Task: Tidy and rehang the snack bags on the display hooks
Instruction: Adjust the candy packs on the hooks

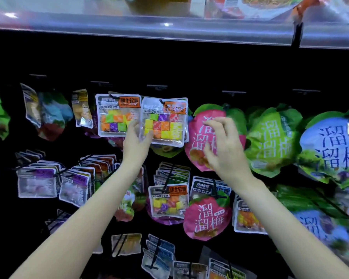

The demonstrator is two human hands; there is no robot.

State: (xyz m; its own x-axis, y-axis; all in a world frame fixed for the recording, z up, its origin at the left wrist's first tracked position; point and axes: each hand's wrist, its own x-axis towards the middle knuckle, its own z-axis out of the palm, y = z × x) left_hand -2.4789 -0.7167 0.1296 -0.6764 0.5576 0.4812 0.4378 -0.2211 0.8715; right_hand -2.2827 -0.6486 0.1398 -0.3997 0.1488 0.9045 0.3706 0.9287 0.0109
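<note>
A clear candy bag (165, 122) of coloured cubes, hanging on its hook (161, 101), is being touched at its lower left edge by the straightened fingers of the left hand (136, 141), while the right hand (223, 146) is being held loosely spread, gripping nothing, before the pink plum bag (197, 135) just right of those fingers

Head view, near, apparently facing hooks (157, 87).

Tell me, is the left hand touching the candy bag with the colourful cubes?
Touching. The head view shows the left hand with its fingers laid on the lower left corner of the right-hand cube candy bag.
</note>
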